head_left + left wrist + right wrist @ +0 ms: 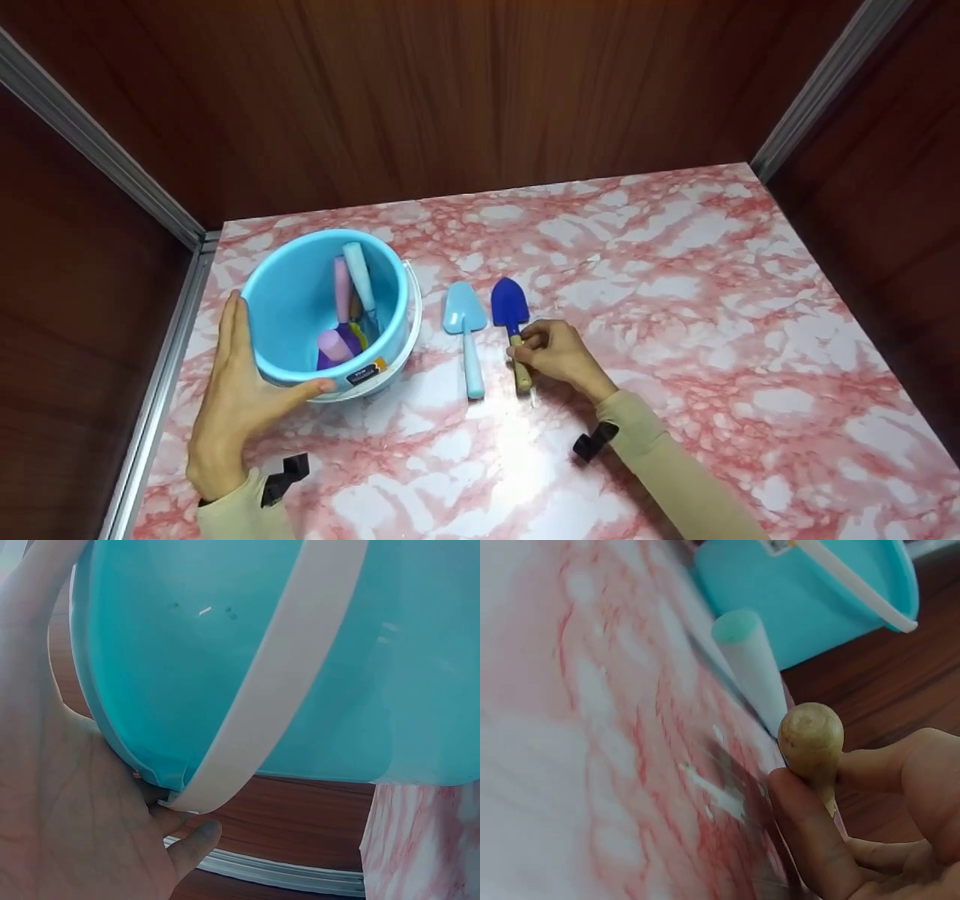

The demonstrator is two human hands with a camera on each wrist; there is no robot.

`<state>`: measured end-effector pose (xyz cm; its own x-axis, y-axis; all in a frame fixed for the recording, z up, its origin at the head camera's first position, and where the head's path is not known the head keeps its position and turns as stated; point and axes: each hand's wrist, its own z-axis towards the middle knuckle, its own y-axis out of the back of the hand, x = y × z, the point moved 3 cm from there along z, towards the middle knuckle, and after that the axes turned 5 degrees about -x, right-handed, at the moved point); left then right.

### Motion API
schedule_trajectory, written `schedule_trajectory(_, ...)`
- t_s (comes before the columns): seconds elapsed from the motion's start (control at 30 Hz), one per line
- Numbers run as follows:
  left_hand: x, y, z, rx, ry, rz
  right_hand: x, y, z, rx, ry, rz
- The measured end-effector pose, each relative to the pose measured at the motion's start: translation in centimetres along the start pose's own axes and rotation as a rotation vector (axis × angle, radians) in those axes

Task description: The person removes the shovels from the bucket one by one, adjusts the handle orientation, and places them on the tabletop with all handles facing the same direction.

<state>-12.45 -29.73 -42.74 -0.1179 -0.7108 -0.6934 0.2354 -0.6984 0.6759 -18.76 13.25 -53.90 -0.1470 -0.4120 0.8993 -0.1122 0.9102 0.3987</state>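
Note:
My left hand (238, 386) is spread against the light-blue bucket (289, 300), its fingers straight along the outer left side and its thumb reaching across the near rim. The left wrist view shows the palm beside the rim and the white bucket handle (289, 675). My right hand (559, 352) pinches the wooden handle of a dark-blue trowel (510, 301) between thumb and fingers. In the right wrist view the rounded handle end (810, 739) shows between them. Left of it lies a light-blue trowel (465, 309), its blade toward the back.
Inside the bucket stand several tools, among them one with a pale-blue handle (358, 274) and one with a pink handle (342, 289). The table (712, 322) has a red-and-white marbled top. Dark wooden panels (450, 97) with metal edges enclose it at the back and sides.

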Motion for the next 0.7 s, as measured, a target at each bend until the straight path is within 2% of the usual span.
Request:
schedule_trajectory(0.2,0.1,-0.1,-0.2,0.008,0.011,0.017,0.4,-0.1,-0.1,-0.030,0.107,-0.125)
schedule_trajectory(0.47,-0.1,-0.1,-0.1,0.003,-0.003,0.002,0.6,-0.1,-0.2,-0.047,0.155,-0.182)
schedule_trajectory(0.7,-0.1,0.0,0.0,-0.010,-0.016,-0.003,2.2,0.4,0.2,-0.085,0.257,-0.247)
